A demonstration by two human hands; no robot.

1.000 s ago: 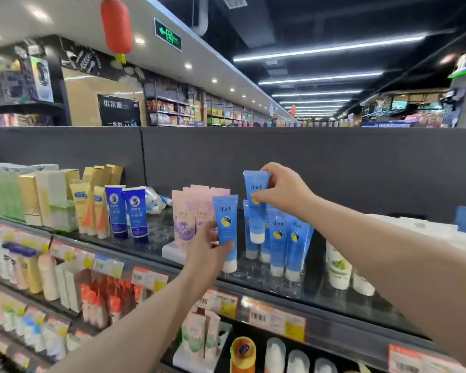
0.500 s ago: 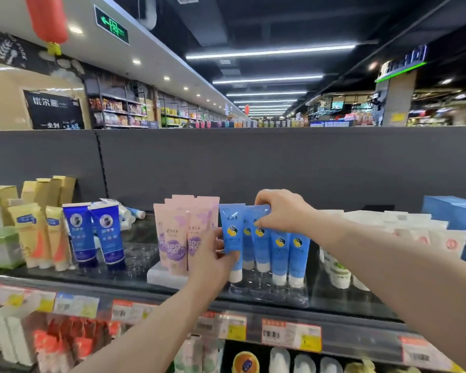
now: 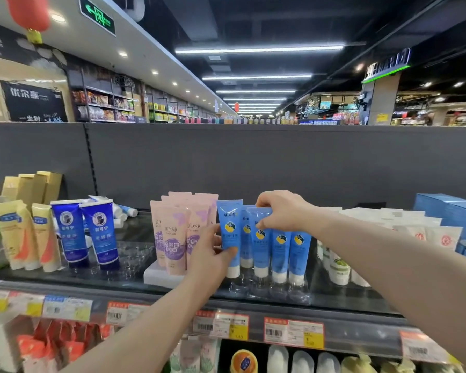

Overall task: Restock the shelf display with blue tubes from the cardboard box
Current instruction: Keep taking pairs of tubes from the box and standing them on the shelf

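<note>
**A:** What could go wrong for you from here?

**B:** The blue tubes stand cap-down and packed tight in the clear plastic holder on the top shelf. If you press one down off-line, its cap may miss its socket. It would probably lean into its neighbours and knock the row over. The pink tubes are just beside your left hand, so a sideways nudge could topple those too.

**A:** And how are my hands placed?

**B:** Your left hand reaches up from below and wraps the lower body of the leftmost blue tube, with the thumb across its front. Your right hand comes in from the right with the wrist dipped, its fingertips pinching the crimped top of the front blue tube. Both tubes are upright at the holder. The cardboard box isn't in view.
</note>
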